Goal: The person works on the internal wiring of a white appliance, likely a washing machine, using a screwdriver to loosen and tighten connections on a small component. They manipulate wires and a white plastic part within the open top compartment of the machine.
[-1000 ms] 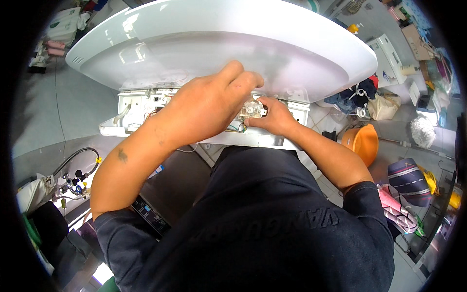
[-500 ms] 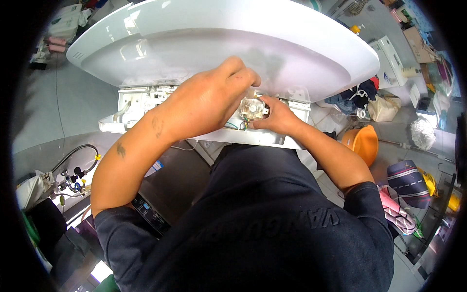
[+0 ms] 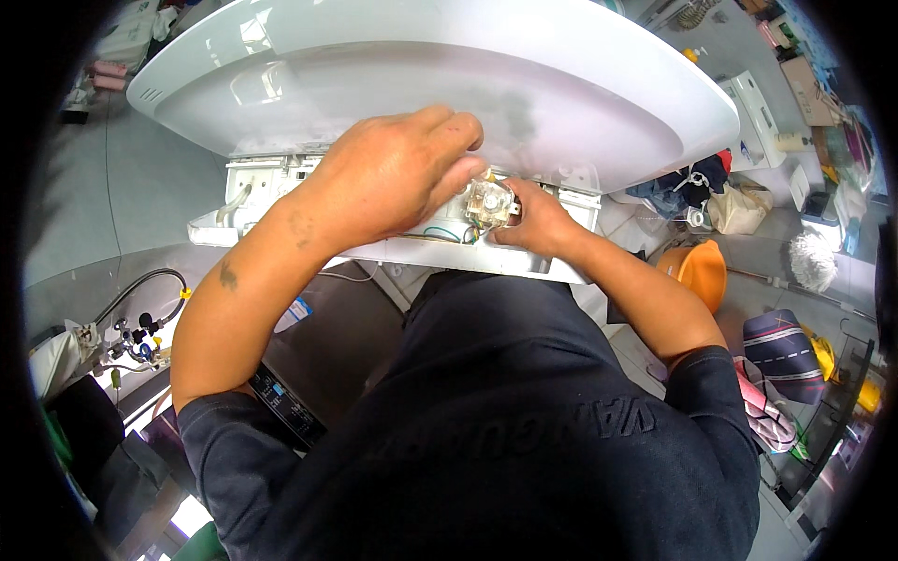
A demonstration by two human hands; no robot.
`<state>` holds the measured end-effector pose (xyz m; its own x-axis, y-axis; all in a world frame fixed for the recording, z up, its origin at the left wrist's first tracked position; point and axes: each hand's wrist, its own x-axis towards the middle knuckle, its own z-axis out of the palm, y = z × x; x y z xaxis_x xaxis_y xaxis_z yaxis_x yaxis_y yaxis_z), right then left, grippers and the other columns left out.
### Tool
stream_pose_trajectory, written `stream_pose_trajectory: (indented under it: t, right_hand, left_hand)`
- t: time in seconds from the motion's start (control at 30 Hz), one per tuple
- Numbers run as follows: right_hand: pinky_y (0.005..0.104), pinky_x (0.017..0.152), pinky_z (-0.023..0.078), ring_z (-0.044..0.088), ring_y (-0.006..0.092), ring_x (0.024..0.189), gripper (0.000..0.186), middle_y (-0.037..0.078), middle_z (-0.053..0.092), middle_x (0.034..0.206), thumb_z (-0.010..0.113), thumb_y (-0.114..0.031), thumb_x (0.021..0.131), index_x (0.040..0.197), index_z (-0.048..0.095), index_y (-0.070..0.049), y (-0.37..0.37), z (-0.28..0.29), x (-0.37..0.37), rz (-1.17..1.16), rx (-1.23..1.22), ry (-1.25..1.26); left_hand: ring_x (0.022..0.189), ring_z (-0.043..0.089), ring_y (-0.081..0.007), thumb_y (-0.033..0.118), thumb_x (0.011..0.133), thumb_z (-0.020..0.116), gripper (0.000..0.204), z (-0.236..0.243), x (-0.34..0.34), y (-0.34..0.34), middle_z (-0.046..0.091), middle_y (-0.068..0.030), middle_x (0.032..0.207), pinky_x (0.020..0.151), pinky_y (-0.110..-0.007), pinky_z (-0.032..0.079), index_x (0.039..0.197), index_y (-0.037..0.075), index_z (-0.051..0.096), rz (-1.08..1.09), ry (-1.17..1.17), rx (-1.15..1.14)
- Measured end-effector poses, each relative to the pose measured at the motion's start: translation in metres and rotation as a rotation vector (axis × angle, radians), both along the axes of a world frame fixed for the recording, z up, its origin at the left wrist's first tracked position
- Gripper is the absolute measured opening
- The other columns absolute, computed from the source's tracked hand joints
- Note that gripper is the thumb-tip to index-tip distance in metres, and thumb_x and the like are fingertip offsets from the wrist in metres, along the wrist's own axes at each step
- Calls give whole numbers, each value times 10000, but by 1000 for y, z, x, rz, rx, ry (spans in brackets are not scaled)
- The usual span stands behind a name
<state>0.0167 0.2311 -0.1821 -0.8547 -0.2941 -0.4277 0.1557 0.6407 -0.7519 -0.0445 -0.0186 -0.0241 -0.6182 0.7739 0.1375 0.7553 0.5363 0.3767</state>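
My right hand (image 3: 540, 221) grips a small clear plastic mechanism (image 3: 489, 203) by its right side, thumb below and fingers above. Thin coloured wires (image 3: 474, 233) run from its underside. Just left of it, my left hand (image 3: 398, 176) is closed, its fingers curled and thumb pressed in. Whatever lies between those fingertips, if anything, is hidden. Both hands are over a long white plastic housing (image 3: 208, 231) with inner parts and a grey hose at its left end. Behind the housing rises a large glossy white curved panel (image 3: 374, 84), smudged in the middle.
A dark glossy surface with a control strip (image 3: 285, 409) is at lower left, near a black hose (image 3: 150, 276) with valves. To the right are an orange bucket (image 3: 703, 276), a heap of clothes (image 3: 687, 187), a beige bag (image 3: 739, 208) and a white fluffy duster (image 3: 812, 260).
My left hand has shifted left, slightly away from the clear mechanism, which now shows more fully. My right hand keeps its hold.
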Motion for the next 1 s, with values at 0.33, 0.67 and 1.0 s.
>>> stream_pose_trajectory:
  t: [0.33,0.67,1.0]
  right_hand:
    - [375,891,538,688,248,963,545,138,691,1056,878,-229,745,1213,676,-37,-3,-10,-1,-17,41,147]
    - [412,938,523,675,315,1018,560,167,692,1090,876,-287,728,1196,693,-39,-6,0,-3,-23,29,102]
    - [468,1031,502,632,411,1164,664,255,647,1202,856,-348,723,1280,670,-37,-4,-2,-4,-1,31,76]
  left_hand:
    - [977,693,-388,50,950,640,332,17,0,6,624,-173,1230,798,-460,565,1269,63,549,98,-189,-256]
    - [920,706,-397,124,975,673,343,2,-3,4,667,-181,1151,787,-463,568,1294,65,564,48,-130,0]
    - [874,700,-389,145,961,711,369,5,-4,6,674,-179,1114,777,-450,568,1291,62,569,49,-138,-8]
